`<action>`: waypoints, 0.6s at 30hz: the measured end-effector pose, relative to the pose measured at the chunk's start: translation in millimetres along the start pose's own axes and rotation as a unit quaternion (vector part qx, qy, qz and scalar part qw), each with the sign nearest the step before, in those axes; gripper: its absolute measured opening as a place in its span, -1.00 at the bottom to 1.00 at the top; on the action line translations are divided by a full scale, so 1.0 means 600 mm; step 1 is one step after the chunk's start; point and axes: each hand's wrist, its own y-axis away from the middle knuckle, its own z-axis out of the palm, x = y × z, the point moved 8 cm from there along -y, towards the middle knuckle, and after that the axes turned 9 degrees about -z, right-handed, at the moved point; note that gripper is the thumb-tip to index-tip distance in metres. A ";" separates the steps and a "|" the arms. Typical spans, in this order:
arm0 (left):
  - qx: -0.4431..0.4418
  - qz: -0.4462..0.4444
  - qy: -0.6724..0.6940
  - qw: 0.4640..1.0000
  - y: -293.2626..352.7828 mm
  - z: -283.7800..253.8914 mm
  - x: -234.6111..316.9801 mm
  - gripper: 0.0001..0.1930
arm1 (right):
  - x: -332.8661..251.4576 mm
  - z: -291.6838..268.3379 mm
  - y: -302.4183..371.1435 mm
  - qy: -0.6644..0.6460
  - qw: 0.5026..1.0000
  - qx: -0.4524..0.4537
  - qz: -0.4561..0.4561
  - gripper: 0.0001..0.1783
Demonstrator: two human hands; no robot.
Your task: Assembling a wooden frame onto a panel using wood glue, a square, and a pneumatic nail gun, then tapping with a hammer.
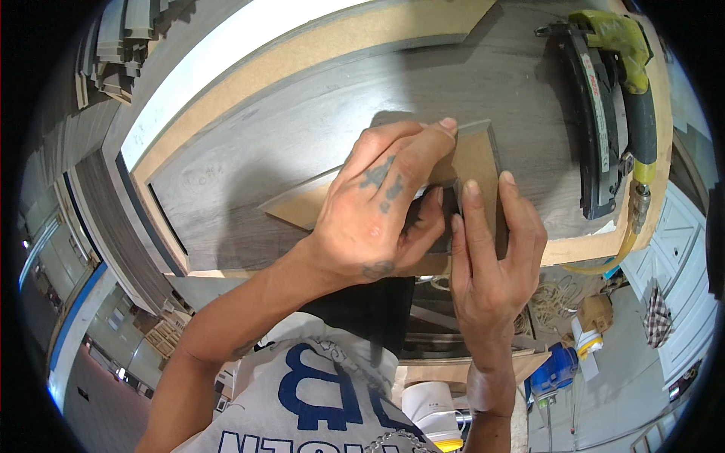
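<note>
Two strips of wooden moulding, with brown board faces and grey edges, meet at an angle over the workbench. The longer strip [291, 205] runs left beneath my left hand [374, 200], which is closed over it with its thumb tucked under near the joint. My right hand [495, 260] grips the shorter strip [477, 155] between its thumb and fingers, on the side nearer me. The joint itself is partly covered by my left fingers, so I cannot tell whether the ends are fastened.
A yellow and black nail gun [608, 106] lies at the right of the grey wood-grain bench top [340, 87], its yellow hose [623, 245] running off the edge. A longer moulding [302, 57] borders the far side. Stacked strips [121, 45] stand far left; a blue machine [555, 370] sits below right.
</note>
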 end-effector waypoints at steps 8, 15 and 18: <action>0.014 0.030 -0.014 0.999 0.001 0.000 -0.002 -0.33 | -0.001 0.002 -0.001 -0.003 1.000 -0.005 0.006 -0.51; 0.023 0.033 -0.007 0.999 0.002 -0.001 -0.003 -0.34 | 0.000 0.004 0.001 -0.008 1.000 -0.016 0.009 -0.49; 0.016 0.020 -0.005 1.000 0.001 -0.001 -0.002 -0.34 | 0.001 0.004 0.002 -0.012 1.000 -0.014 0.011 -0.48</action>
